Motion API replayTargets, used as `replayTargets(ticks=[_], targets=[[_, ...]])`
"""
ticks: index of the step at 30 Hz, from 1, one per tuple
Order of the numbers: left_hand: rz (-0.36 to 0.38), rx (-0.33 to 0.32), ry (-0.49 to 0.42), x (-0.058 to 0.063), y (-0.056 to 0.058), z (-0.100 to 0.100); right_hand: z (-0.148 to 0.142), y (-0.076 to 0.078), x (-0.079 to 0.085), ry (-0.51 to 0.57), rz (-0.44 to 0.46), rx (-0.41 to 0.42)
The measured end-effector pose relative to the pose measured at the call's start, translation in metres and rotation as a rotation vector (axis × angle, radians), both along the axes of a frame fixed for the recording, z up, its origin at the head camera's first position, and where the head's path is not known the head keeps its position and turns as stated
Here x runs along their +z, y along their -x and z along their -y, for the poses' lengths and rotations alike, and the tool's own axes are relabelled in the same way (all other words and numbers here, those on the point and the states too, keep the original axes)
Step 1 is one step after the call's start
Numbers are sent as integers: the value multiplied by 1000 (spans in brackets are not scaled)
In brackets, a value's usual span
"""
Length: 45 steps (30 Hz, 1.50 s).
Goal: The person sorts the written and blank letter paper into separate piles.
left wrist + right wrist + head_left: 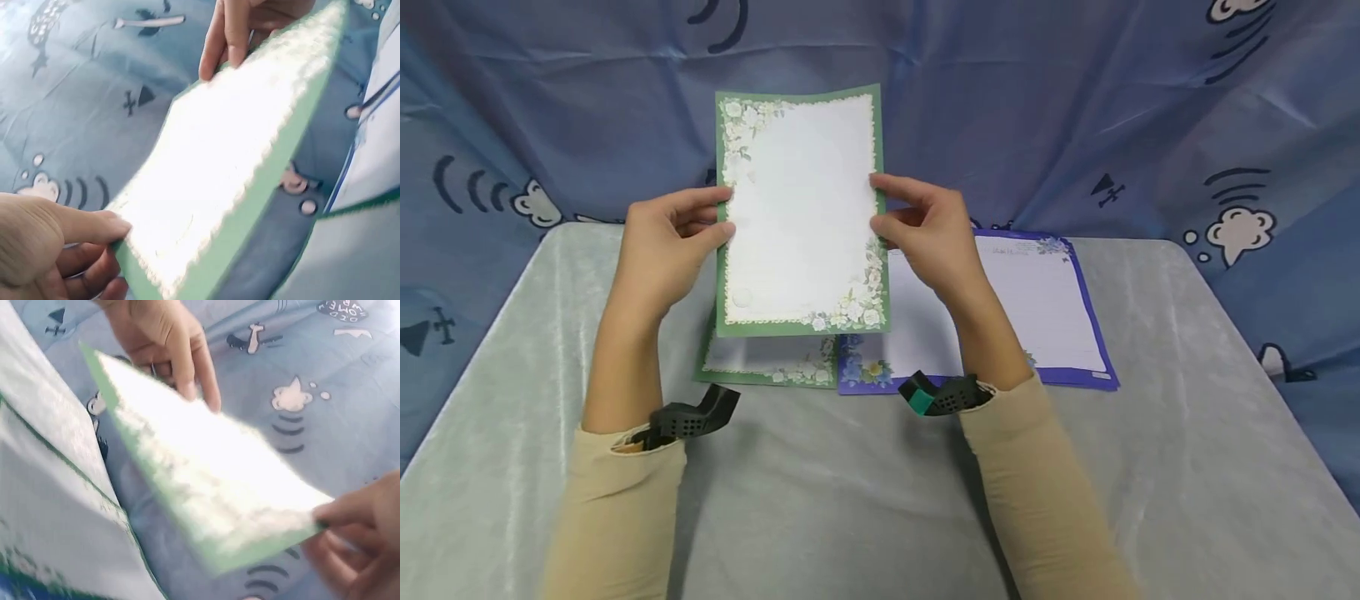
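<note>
A sheet of stationery paper (801, 208) with a green border and white flowers in two corners is held upright above the table. My left hand (662, 242) pinches its left edge between thumb and fingers. On the opposite edge, my right hand (928, 229) pinches it the same way. Both wrist views show the paper washed out by brightness, with thumbs on its face. Below it lies another green-bordered sheet (767, 373), partly hidden. Beside that, several purple-bordered sheets (1045, 308) with blue flowers lie in two overlapping groups, partly behind my right hand and forearm.
The table (850, 500) has a pale grey velvety cover. A blue curtain (1037, 100) with cartoon prints hangs right behind its far edge. Black wrist straps (688, 417) sit at both beige sleeve cuffs.
</note>
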<state>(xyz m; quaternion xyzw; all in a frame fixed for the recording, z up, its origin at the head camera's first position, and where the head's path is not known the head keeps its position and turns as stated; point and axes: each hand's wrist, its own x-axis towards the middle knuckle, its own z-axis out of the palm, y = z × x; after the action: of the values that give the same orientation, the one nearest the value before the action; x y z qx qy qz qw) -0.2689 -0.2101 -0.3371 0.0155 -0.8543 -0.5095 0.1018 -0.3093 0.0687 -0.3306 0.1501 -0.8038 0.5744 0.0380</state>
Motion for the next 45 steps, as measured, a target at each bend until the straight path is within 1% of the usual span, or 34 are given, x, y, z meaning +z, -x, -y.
replayTargets(ticks=[2,5,9,13,16,19,23,25,30,34,38,43,45], targets=[[20,4,33,-3,1,7,7,0,-3,-67,-1,14],[67,0,92,-9,4,16,17,4,-15,-139,0,39],[136,-24,143,-19,9,25,27,10,-39,-175,6,34],[215,-60,145,-30,15,32,37,13,-61,-209,40,21],[261,-93,163,-39,18,37,44,14,-73,-237,80,28],[280,-124,201,-48,22,41,48,15,-81,-260,98,31],[293,-162,272,-60,30,43,47,16,-90,-300,98,41],[314,-181,309,-64,32,43,47,17,-94,-328,102,53],[384,-209,376,-67,32,42,48,18,-101,-441,107,72],[409,-206,383,-69,31,42,49,17,-100,-506,99,88],[429,-205,371,-70,30,42,49,15,-99,-519,102,97],[437,-197,379,-71,29,42,49,13,-98,-529,102,86],[438,-188,383,-71,29,42,50,13,-99,-551,95,76]])
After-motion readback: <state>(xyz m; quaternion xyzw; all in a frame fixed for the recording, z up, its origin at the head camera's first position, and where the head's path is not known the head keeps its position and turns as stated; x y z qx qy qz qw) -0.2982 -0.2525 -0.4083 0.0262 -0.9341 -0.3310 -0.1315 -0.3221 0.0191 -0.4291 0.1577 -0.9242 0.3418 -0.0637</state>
